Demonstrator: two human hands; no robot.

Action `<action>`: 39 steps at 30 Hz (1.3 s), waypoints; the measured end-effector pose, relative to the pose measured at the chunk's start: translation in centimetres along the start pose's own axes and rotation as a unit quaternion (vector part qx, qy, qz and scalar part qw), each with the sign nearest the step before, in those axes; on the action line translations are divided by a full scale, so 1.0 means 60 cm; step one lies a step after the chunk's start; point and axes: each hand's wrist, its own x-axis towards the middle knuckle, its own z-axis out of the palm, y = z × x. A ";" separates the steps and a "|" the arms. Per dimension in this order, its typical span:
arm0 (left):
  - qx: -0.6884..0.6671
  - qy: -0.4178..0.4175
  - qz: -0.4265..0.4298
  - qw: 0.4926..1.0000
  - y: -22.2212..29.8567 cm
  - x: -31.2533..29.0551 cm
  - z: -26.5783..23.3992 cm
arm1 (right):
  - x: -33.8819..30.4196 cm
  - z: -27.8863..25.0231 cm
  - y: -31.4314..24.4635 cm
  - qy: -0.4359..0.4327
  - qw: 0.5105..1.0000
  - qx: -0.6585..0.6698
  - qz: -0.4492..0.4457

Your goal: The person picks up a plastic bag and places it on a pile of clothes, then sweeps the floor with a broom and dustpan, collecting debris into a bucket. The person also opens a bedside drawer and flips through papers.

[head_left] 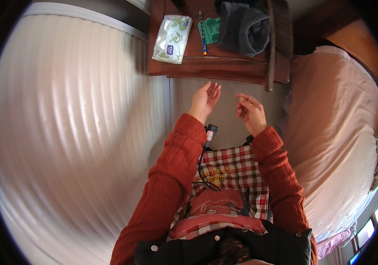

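Note:
Both my hands are in the air just short of the front edge of a dark red wooden table [224, 70]. My left hand [204, 100] holds nothing, with its fingers stretched out and slightly bent. To its right, a gap apart, my right hand [251, 111] has loosely curled fingers and nothing visible in them. On the tabletop nearest the hands lie a white and green tissue pack [172, 39], a blue patterned pencil [202, 35], a green flat piece [212, 30] and a bunched dark grey cloth [242, 28].
A brown bar-like piece [270, 53] runs down the table's right side. A bed with a peach sheet [330, 132] stands to the right, a pale ribbed panel [74, 110] to the left. A black cable [201, 165] hangs over my checked apron [235, 161].

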 end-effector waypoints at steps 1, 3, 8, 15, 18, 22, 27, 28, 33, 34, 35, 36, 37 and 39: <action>-0.014 0.008 0.004 1.000 -0.002 0.023 -0.006 | 0.022 -0.003 0.010 -0.003 1.000 0.001 -0.016; -0.042 0.010 0.001 0.999 -0.010 0.050 -0.020 | 0.047 -0.015 0.021 -0.010 0.999 -0.005 -0.042; -0.096 -0.032 -0.036 0.994 -0.024 0.049 -0.044 | 0.075 -0.027 0.028 0.023 0.993 -0.092 -0.064; -0.162 -0.026 -0.080 0.983 -0.020 -0.026 -0.033 | 0.025 0.046 -0.007 0.006 0.945 -0.306 -0.119; -0.164 -0.042 -0.078 0.982 -0.011 -0.034 -0.018 | -0.005 0.092 -0.027 0.006 0.932 -0.320 -0.168; -0.153 -0.049 -0.078 0.984 -0.021 -0.029 -0.013 | -0.034 0.110 -0.062 -0.002 0.872 -0.382 -0.305; -0.091 0.008 -0.087 0.992 -0.032 -0.070 -0.024 | -0.029 0.084 -0.110 -0.006 0.671 -0.638 -0.377; -0.076 0.023 -0.091 0.993 -0.030 -0.082 -0.025 | -0.027 0.081 -0.111 -0.023 0.669 -0.656 -0.348; -0.059 0.071 -0.102 0.991 -0.029 -0.159 -0.043 | -0.053 0.083 -0.080 -0.084 0.650 -0.696 -0.294; -0.048 0.085 -0.099 0.990 -0.033 -0.176 -0.051 | -0.065 0.085 -0.072 -0.092 0.652 -0.700 -0.277; -0.047 0.073 -0.095 0.992 -0.035 -0.186 -0.057 | -0.075 0.086 -0.065 -0.102 0.643 -0.703 -0.285; -0.047 0.074 -0.095 0.992 -0.038 -0.196 -0.064 | -0.086 0.087 -0.059 -0.107 0.636 -0.710 -0.283; -0.047 0.076 -0.096 0.991 -0.042 -0.202 -0.073 | -0.094 0.087 -0.054 -0.118 0.627 -0.715 -0.285; -0.041 0.071 -0.099 0.992 -0.048 -0.207 -0.088 | -0.104 0.088 -0.046 -0.122 0.625 -0.719 -0.279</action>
